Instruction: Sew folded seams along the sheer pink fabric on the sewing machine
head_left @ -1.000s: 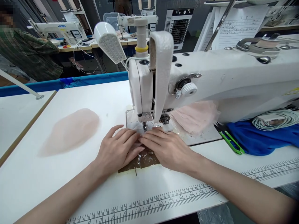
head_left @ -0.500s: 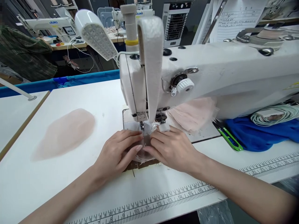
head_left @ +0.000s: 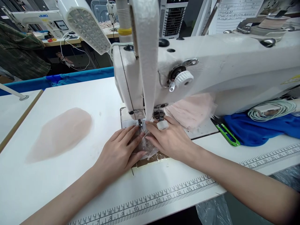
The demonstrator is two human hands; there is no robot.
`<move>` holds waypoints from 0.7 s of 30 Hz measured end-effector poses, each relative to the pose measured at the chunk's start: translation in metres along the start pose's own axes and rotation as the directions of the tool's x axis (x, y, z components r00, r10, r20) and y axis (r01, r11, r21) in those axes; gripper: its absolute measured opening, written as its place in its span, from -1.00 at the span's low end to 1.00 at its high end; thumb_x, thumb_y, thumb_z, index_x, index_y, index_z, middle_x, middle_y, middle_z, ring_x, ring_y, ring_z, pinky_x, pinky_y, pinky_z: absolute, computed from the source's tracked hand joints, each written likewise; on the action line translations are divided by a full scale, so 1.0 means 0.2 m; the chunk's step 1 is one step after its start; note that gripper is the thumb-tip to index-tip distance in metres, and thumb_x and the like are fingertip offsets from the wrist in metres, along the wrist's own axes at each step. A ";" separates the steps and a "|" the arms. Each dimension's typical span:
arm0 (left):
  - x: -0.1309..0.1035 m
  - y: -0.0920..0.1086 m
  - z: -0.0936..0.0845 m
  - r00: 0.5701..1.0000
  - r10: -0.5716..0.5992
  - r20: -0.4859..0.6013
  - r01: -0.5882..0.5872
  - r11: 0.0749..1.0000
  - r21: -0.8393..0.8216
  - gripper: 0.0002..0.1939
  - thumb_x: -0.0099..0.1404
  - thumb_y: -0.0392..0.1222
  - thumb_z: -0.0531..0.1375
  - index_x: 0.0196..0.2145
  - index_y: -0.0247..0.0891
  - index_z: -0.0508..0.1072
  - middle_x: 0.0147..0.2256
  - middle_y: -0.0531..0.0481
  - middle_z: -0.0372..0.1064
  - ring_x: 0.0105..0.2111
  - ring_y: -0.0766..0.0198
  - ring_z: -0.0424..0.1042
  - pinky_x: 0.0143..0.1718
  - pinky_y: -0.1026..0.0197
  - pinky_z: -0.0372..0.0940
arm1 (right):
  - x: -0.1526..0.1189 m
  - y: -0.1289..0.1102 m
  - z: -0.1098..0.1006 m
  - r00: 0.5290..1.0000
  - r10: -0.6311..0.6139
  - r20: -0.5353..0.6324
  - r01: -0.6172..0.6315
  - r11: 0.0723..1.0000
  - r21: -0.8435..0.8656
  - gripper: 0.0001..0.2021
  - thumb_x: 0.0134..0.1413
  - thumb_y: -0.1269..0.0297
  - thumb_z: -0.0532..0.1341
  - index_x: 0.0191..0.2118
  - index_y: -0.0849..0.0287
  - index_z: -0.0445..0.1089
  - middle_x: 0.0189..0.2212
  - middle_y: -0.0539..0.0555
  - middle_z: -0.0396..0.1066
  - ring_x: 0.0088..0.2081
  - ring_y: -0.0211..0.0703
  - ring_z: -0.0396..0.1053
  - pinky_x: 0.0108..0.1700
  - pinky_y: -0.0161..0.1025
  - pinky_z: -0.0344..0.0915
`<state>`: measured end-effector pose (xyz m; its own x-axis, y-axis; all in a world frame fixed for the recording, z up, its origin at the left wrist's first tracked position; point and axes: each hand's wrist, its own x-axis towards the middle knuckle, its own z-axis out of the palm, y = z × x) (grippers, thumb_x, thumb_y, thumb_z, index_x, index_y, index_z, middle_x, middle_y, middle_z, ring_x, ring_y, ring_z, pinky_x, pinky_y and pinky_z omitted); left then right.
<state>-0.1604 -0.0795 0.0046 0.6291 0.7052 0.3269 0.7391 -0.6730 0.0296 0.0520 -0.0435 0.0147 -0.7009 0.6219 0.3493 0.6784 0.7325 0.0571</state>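
Note:
Under the needle of the white sewing machine point(head_left: 206, 65) lies a small piece of sheer fabric point(head_left: 147, 146). My left hand point(head_left: 122, 147) rests flat on its left side, fingers spread and pointing at the presser foot point(head_left: 140, 123). On the right side, my right hand point(head_left: 170, 136) presses the fabric with bent fingers, partly behind the white knob point(head_left: 162, 125). A sheer pink piece point(head_left: 63, 132) lies flat on the table at the left. Behind my right hand, more pink pieces point(head_left: 192, 109) are stacked under the machine arm.
Green snips point(head_left: 227, 134) and a blue cloth point(head_left: 255, 131) with a coiled cable point(head_left: 272, 110) lie at the right. A printed ruler point(head_left: 159, 200) runs along the front edge. A lamp point(head_left: 86, 28) hangs at upper left. Beyond the table is a person's plaid sleeve point(head_left: 21, 47).
The view has shifted slightly, so the machine appears higher and further left. My left fingers have spread more, and my right fingers have moved closer to the presser foot. More of the sheer fabric shows.

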 end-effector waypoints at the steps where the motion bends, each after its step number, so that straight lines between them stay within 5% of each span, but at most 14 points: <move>1: 0.00 0.01 0.00 1.000 0.009 -0.008 -0.009 0.999 0.030 -0.48 0.37 0.04 0.06 0.15 -0.35 0.31 0.13 -0.28 0.28 0.13 -0.05 0.27 0.06 -0.08 0.26 | 0.00 0.00 0.00 1.000 0.000 -0.008 0.000 1.000 -0.004 -0.77 0.27 0.27 0.09 -0.17 0.26 0.46 -0.31 0.16 0.52 -0.15 -0.03 0.40 0.08 -0.06 0.17; 21: 0.01 0.03 -0.01 0.998 0.041 -0.040 -0.035 0.990 0.138 -0.48 0.38 0.07 0.04 0.13 -0.36 0.33 0.10 -0.31 0.32 0.10 -0.04 0.33 0.05 -0.08 0.23 | 0.00 0.01 0.03 0.997 -0.026 -0.077 0.020 0.997 -0.078 -0.73 0.28 0.26 0.07 -0.22 0.21 0.52 -0.16 0.11 0.52 -0.18 -0.05 0.39 0.05 -0.06 0.20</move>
<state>-0.1551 -0.0822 0.0076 0.6484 0.6679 0.3652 0.7430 -0.6598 -0.1124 0.0523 -0.0406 0.0100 -0.6994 0.5795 0.4183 0.6792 0.7212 0.1365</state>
